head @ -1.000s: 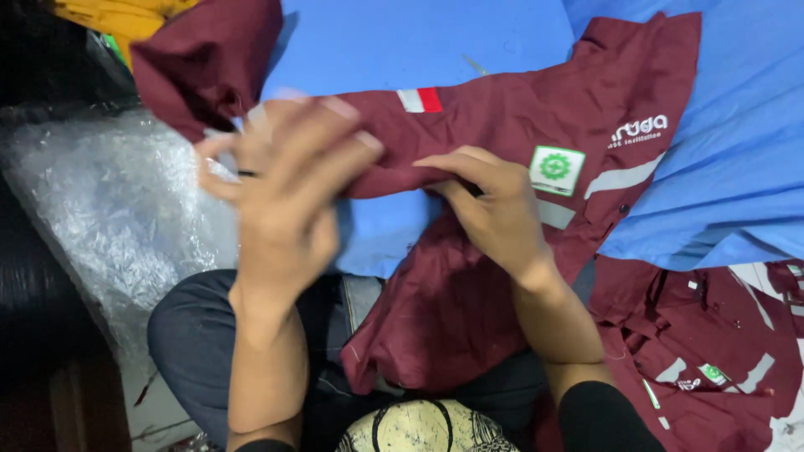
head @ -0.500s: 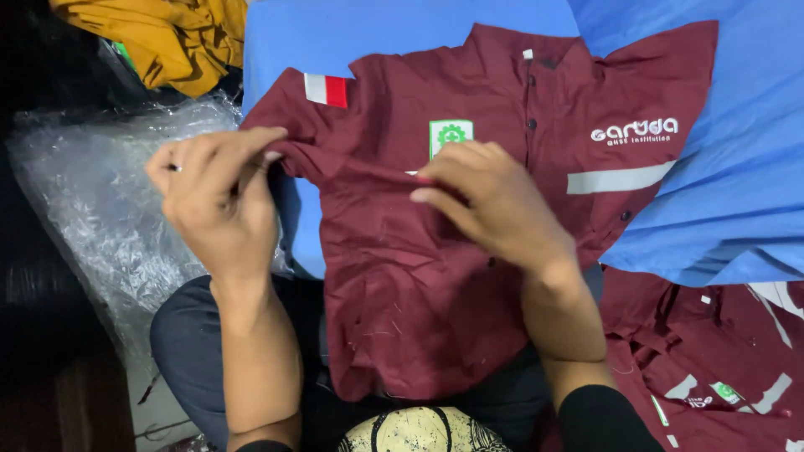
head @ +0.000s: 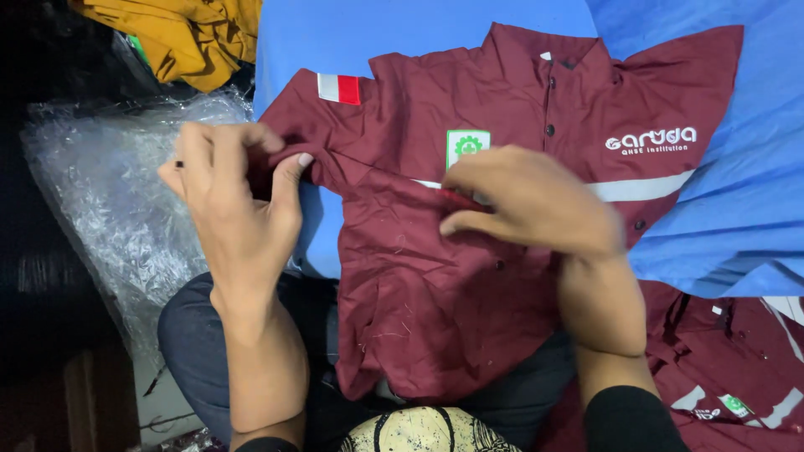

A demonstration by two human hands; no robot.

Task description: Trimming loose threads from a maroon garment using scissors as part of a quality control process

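A maroon button-up shirt [head: 435, 276] lies front-up across a blue sheet [head: 402, 33] and over my lap, collar pointing away from me. It has a red-and-white sleeve patch, a green chest badge and a pale reflective stripe. My left hand [head: 230, 205] pinches the edge of its left sleeve between thumb and fingers. My right hand [head: 528, 201] rests on the chest, fingers pinching the fabric near the button placket just below the badge.
Crinkled clear plastic wrap [head: 109, 192] lies at the left. A heap of mustard-yellow cloth [head: 184, 38] sits at the top left. More maroon shirts [head: 737, 377] are piled at the lower right. My dark trouser knee [head: 193, 335] shows under the shirt.
The bunched shirt has been spread out flat, front up. My left hand dropped from the raised sleeve to its edge, and my right hand slid onto the chest.
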